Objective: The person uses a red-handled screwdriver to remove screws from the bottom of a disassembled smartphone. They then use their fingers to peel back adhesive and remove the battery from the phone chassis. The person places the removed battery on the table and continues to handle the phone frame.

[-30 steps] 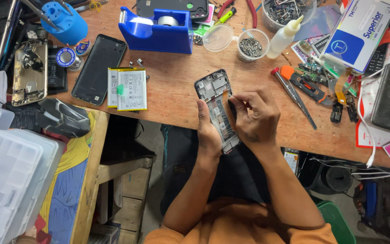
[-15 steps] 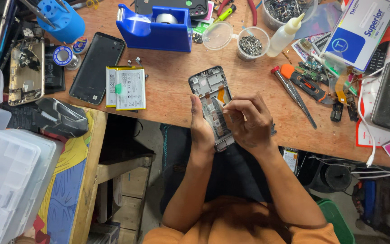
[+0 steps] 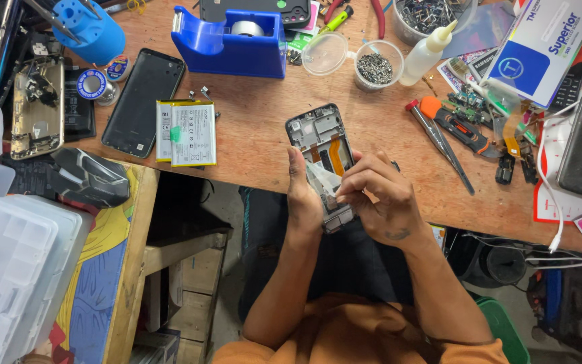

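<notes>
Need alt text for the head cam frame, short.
Seen from above, a left hand holds an opened phone frame at the edge of a cluttered wooden workbench while the right hand works on its inside. A blue tape dispenser, a battery and screwdrivers lie nearby.

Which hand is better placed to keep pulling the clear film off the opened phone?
Probably the right hand: its fingertips already pinch the clear film over the opened phone. The left hand is wrapped around the phone's edge, holding it up, so it is busy.
</notes>
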